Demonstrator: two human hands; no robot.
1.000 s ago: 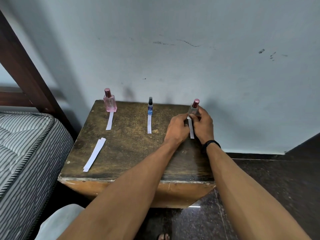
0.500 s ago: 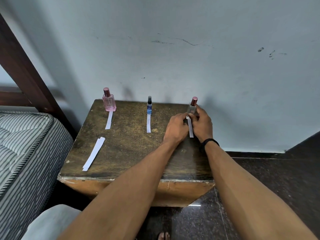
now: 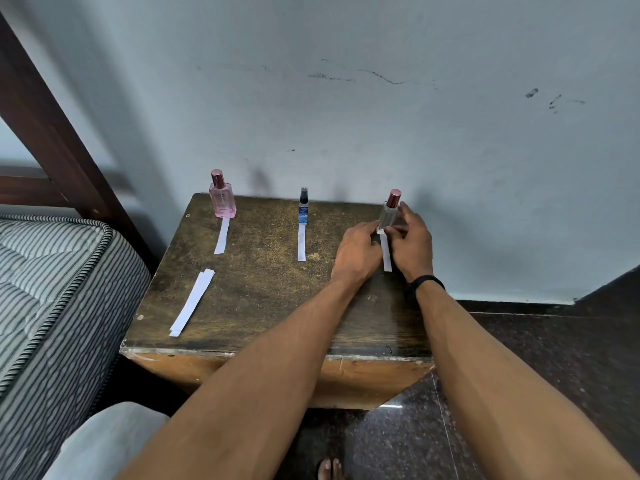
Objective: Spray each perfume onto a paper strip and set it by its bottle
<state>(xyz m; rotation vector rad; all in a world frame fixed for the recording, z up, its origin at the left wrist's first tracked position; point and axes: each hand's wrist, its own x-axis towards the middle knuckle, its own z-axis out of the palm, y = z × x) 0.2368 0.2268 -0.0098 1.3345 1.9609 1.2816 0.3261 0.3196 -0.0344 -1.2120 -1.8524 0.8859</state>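
Observation:
Three perfume bottles stand in a row at the back of the wooden table (image 3: 242, 313). A pink bottle (image 3: 222, 200) is at the left with a paper strip (image 3: 222, 240) in front of it. A small blue bottle (image 3: 303, 212) is in the middle, also with a strip (image 3: 301, 242) in front. At the right is a clear bottle with a red cap (image 3: 389, 213). My right hand (image 3: 414, 242) grips its lower part between thumb and fingers. My left hand (image 3: 356, 252) pinches the top end of a third strip (image 3: 386, 254), which lies flat between my hands below that bottle.
Spare paper strips (image 3: 192, 303) lie stacked near the table's front left. A striped mattress (image 3: 52, 289) and a dark wooden bed frame (image 3: 52, 140) border the table on the left. The wall is right behind the bottles. Dark tiled floor (image 3: 536, 358) lies to the right.
Both hands stay at the clear bottle and its strip with only tiny finger shifts. The other bottles and strips have not moved.

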